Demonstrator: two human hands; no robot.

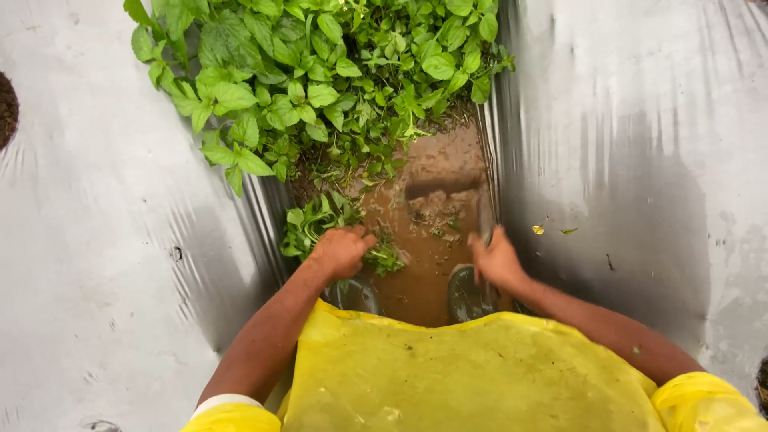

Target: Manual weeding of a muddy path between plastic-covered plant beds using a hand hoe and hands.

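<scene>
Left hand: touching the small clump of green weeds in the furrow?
Touching. The head view shows the left hand closed into the weed clump, leaves spreading out around the knuckles with no gap.

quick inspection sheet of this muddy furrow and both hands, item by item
surface: wet brown mud furrow between two beds covered in silver plastic sheeting.
job's things: leafy green weeds fill the far furrow; a small clump lies by the left hand.
clutter: loose leaf scraps on the right sheeting.
hands: left hand closed on weeds at the mud; right hand blurred at the furrow's right edge, grip unclear.
cables: nothing seen.
surroundings: yellow plastic apron; dark rubber boots in the mud; planting hole at far left.
</scene>
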